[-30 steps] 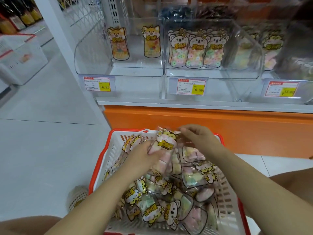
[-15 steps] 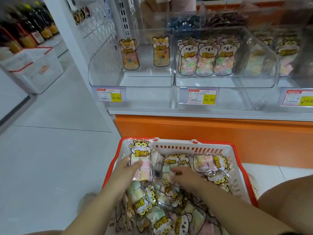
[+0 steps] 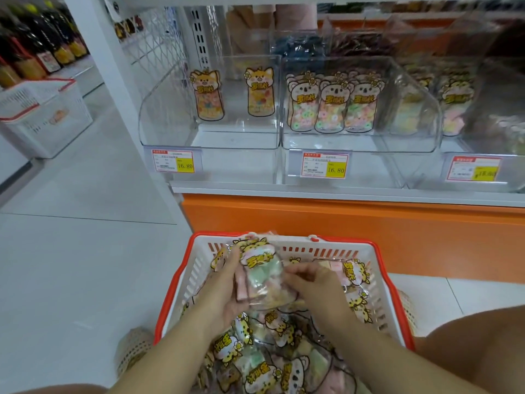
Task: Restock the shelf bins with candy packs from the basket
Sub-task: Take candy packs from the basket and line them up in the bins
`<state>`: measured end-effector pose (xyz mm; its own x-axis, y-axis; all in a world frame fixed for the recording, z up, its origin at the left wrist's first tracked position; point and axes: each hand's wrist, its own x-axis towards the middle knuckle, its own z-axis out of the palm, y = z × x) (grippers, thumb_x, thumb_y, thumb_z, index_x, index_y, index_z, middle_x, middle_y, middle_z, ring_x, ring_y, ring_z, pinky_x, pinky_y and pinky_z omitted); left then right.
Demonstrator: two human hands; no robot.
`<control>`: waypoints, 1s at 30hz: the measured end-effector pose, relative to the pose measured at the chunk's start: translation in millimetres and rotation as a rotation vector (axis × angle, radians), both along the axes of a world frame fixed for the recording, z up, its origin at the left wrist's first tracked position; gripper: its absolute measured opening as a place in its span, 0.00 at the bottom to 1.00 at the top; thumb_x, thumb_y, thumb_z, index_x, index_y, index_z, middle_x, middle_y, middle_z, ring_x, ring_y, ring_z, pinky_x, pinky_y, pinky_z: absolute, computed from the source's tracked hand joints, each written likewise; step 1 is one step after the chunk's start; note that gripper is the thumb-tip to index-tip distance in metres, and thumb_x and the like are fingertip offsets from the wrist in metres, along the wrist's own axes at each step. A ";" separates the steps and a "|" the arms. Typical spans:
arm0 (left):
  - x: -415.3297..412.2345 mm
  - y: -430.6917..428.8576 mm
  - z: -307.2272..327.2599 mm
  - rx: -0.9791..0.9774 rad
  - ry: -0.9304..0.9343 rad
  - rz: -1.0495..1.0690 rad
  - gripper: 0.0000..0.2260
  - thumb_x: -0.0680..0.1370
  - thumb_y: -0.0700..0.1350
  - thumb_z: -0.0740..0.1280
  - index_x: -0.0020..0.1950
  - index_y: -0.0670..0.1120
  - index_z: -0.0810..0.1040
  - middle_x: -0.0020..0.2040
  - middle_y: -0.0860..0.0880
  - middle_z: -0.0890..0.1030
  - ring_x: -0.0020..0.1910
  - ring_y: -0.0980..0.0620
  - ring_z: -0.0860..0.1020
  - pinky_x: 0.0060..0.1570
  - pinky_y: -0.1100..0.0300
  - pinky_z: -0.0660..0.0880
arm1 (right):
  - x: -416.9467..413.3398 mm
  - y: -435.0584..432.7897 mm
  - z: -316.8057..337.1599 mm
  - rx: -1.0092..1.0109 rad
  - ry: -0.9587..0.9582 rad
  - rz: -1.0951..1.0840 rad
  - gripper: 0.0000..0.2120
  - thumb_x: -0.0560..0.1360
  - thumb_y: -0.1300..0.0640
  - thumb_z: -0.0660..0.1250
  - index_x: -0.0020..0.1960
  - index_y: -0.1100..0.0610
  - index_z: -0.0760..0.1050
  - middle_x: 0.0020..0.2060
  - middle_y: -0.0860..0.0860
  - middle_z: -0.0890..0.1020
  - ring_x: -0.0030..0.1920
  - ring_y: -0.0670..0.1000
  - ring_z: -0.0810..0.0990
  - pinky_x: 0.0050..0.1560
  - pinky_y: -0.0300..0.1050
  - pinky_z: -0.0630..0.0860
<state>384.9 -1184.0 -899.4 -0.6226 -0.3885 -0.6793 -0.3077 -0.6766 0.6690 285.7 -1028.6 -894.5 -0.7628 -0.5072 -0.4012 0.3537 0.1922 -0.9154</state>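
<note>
A red-rimmed white basket (image 3: pixel 377 291) on the floor is full of candy packs (image 3: pixel 255 362) with yellow tiger print. My left hand (image 3: pixel 224 288) holds a small stack of packs (image 3: pixel 260 273) upright over the basket, fingers curled behind it. My right hand (image 3: pixel 315 282) pinches the stack's right side. Above stand clear shelf bins: the left bin (image 3: pixel 159 109) has two fox-print packs (image 3: pixel 208 95), the middle bin (image 3: pixel 409 106) has three koala-print packs (image 3: pixel 332 106), and the right bin (image 3: pixel 483 169) shows blurred tiger packs.
Price tags (image 3: pixel 174 162) hang on the bin fronts above an orange base panel (image 3: pixel 341 231). A white crate (image 3: pixel 42 118) and bottles stand on the floor at far left. My knees frame the basket at the bottom.
My left hand lifted its pack toward the basket's middle. My right hand came up from the pile and now meets the stack, which looks thicker.
</note>
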 end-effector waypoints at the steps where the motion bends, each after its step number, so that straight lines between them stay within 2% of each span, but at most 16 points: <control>1: -0.1 0.7 -3.7 -0.037 0.000 -0.047 0.29 0.75 0.64 0.70 0.69 0.48 0.73 0.63 0.41 0.82 0.61 0.37 0.81 0.60 0.33 0.76 | 6.8 -1.2 -0.7 0.016 0.028 0.048 0.02 0.74 0.65 0.73 0.45 0.61 0.82 0.39 0.56 0.85 0.37 0.52 0.83 0.41 0.44 0.80; 3: 3.2 0.7 -10.2 -0.211 -0.049 -0.099 0.43 0.63 0.66 0.80 0.74 0.57 0.70 0.69 0.48 0.78 0.65 0.44 0.78 0.56 0.42 0.80 | 12.0 -2.9 -8.2 0.052 0.067 0.109 0.01 0.75 0.63 0.73 0.47 0.59 0.81 0.40 0.56 0.85 0.40 0.53 0.84 0.46 0.49 0.82; 4: 5.8 1.0 -9.4 -0.305 -0.057 -0.102 0.43 0.61 0.65 0.81 0.73 0.59 0.70 0.68 0.51 0.78 0.64 0.47 0.79 0.50 0.49 0.82 | 9.1 -2.5 -15.6 0.095 0.099 0.111 0.02 0.76 0.60 0.72 0.48 0.58 0.80 0.41 0.55 0.85 0.42 0.52 0.84 0.48 0.51 0.82; 5: 8.3 -0.5 -10.6 -0.364 -0.062 -0.081 0.39 0.64 0.63 0.81 0.72 0.59 0.72 0.66 0.52 0.80 0.62 0.49 0.80 0.46 0.54 0.82 | 2.5 -1.1 -25.7 0.168 0.146 0.108 0.04 0.77 0.57 0.71 0.50 0.56 0.79 0.43 0.52 0.85 0.45 0.51 0.84 0.51 0.51 0.81; 6: 11.5 -3.6 -11.7 -0.400 -0.077 -0.056 0.33 0.67 0.60 0.80 0.69 0.57 0.76 0.62 0.54 0.82 0.60 0.49 0.80 0.48 0.55 0.81 | -6.4 1.7 -37.4 0.278 0.196 0.119 0.07 0.77 0.55 0.70 0.54 0.55 0.78 0.48 0.50 0.84 0.49 0.50 0.83 0.54 0.50 0.80; 9: 23.2 -13.0 -9.2 -0.431 -0.083 -0.008 0.17 0.71 0.57 0.77 0.58 0.57 0.83 0.55 0.56 0.85 0.58 0.49 0.82 0.63 0.43 0.75 | -29.0 13.1 -71.2 0.588 0.226 0.248 0.21 0.77 0.52 0.69 0.67 0.58 0.71 0.61 0.52 0.77 0.58 0.51 0.76 0.55 0.43 0.72; 12: 31.4 -18.6 -11.1 -0.439 -0.113 0.020 0.10 0.76 0.52 0.75 0.56 0.53 0.84 0.52 0.54 0.86 0.55 0.48 0.84 0.63 0.41 0.75 | -35.0 12.3 -89.9 0.630 0.142 0.240 0.23 0.75 0.54 0.72 0.67 0.58 0.69 0.62 0.55 0.76 0.58 0.53 0.76 0.55 0.47 0.75; 14: 34.0 -17.9 -9.3 -0.436 -0.140 0.024 0.13 0.74 0.54 0.76 0.57 0.53 0.83 0.52 0.54 0.86 0.55 0.48 0.84 0.62 0.41 0.77 | -34.7 7.6 -95.7 0.613 0.104 0.191 0.20 0.74 0.57 0.73 0.62 0.58 0.70 0.59 0.56 0.77 0.55 0.54 0.77 0.56 0.50 0.76; 16: 34.6 -17.2 -10.9 -0.455 -0.184 0.001 0.23 0.66 0.62 0.77 0.57 0.54 0.82 0.53 0.54 0.86 0.54 0.49 0.84 0.60 0.43 0.78 | -34.0 2.3 -98.8 0.590 0.075 0.184 0.17 0.74 0.59 0.73 0.59 0.58 0.71 0.59 0.56 0.77 0.54 0.54 0.77 0.55 0.50 0.76; 18: 33.5 -16.5 -12.0 -0.498 -0.220 -0.018 0.30 0.60 0.68 0.76 0.56 0.55 0.81 0.53 0.51 0.85 0.52 0.49 0.84 0.57 0.43 0.80 | -33.3 -3.2 -100.6 0.561 0.060 0.229 0.15 0.75 0.59 0.72 0.60 0.57 0.74 0.61 0.56 0.77 0.55 0.54 0.78 0.57 0.51 0.77; 21: 30.4 -15.5 -6.7 -0.587 -0.252 -0.058 0.30 0.61 0.70 0.74 0.54 0.52 0.81 0.51 0.49 0.85 0.50 0.49 0.84 0.57 0.45 0.80 | -31.8 -8.5 -95.6 0.540 0.097 0.350 0.16 0.77 0.55 0.70 0.64 0.55 0.79 0.63 0.52 0.79 0.60 0.52 0.79 0.63 0.46 0.73; 22: 28.8 -15.2 -5.0 -0.603 -0.238 -0.065 0.27 0.63 0.68 0.74 0.54 0.51 0.82 0.49 0.50 0.85 0.49 0.50 0.84 0.56 0.47 0.80 | -31.0 -9.0 -91.4 0.545 0.129 0.361 0.15 0.77 0.54 0.70 0.63 0.54 0.80 0.62 0.50 0.81 0.60 0.50 0.79 0.63 0.43 0.73; 24: 25.7 -13.6 -0.2 -0.635 -0.245 -0.070 0.23 0.69 0.63 0.76 0.55 0.49 0.80 0.49 0.49 0.84 0.50 0.48 0.83 0.53 0.50 0.79 | -29.3 -9.2 -78.7 0.584 0.269 0.331 0.10 0.76 0.50 0.72 0.54 0.52 0.85 0.54 0.48 0.85 0.48 0.45 0.81 0.53 0.38 0.76; 27: 17.9 -12.8 3.2 -0.678 -0.240 -0.098 0.32 0.70 0.64 0.75 0.65 0.45 0.77 0.63 0.42 0.80 0.59 0.43 0.80 0.52 0.53 0.78 | -27.7 -5.0 -48.9 0.574 0.449 0.132 0.06 0.72 0.47 0.75 0.46 0.47 0.86 0.37 0.40 0.85 0.34 0.38 0.79 0.33 0.33 0.73; 29: 10.8 -8.9 10.3 -0.682 -0.229 -0.114 0.28 0.73 0.59 0.74 0.66 0.43 0.76 0.64 0.39 0.78 0.55 0.46 0.80 0.43 0.61 0.74 | -33.7 5.0 -25.3 0.460 0.491 0.015 0.01 0.72 0.52 0.75 0.44 0.47 0.86 0.34 0.37 0.83 0.32 0.36 0.79 0.31 0.29 0.72; 30: 6.6 -6.3 13.1 -0.677 -0.225 -0.118 0.27 0.75 0.57 0.73 0.67 0.43 0.76 0.65 0.39 0.77 0.55 0.46 0.79 0.44 0.61 0.75 | -38.0 12.7 -13.9 0.408 0.486 -0.036 0.02 0.73 0.54 0.75 0.43 0.48 0.86 0.35 0.39 0.84 0.32 0.35 0.79 0.31 0.28 0.73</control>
<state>391.6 -1190.2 -886.4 -0.5600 -0.7083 -0.4298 -0.5325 -0.0897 0.8417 247.7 -1016.0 -908.4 -0.9200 -0.3575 -0.1603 -0.0713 0.5551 -0.8288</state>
